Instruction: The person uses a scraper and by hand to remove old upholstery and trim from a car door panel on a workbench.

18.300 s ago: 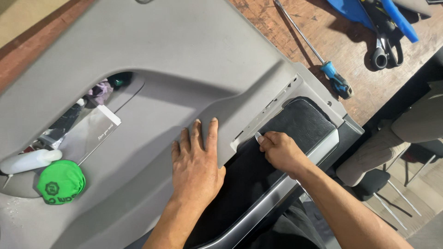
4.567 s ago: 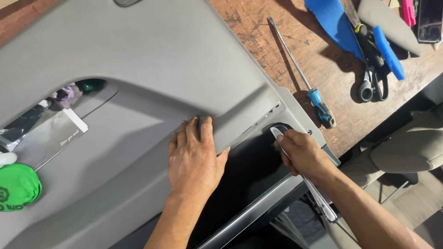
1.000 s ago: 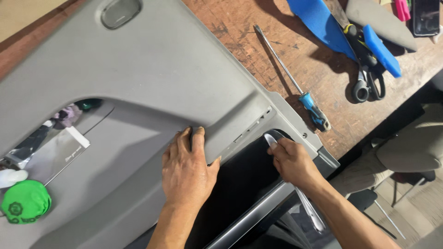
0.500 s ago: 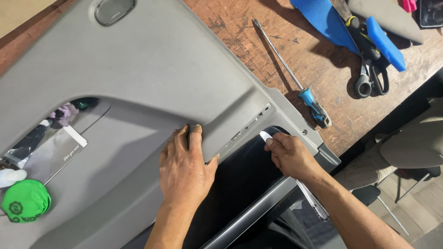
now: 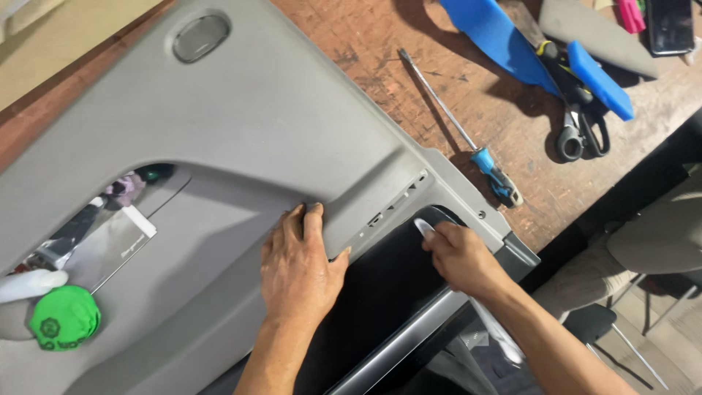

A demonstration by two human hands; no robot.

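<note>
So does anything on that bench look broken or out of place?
Mostly the wooden bench top: it is scratched and scuffed near the screwdriver. The grey door panel lies askew across it, overhanging the edge, with the left hand pressing it flat.

A large grey plastic door panel [image 5: 241,124] is laid flat across the wooden desk [image 5: 409,95]. A black padded insert [image 5: 380,285] is set in its lower right corner, where a thin pale tool [image 5: 424,228] is pressed along the seam.
</note>
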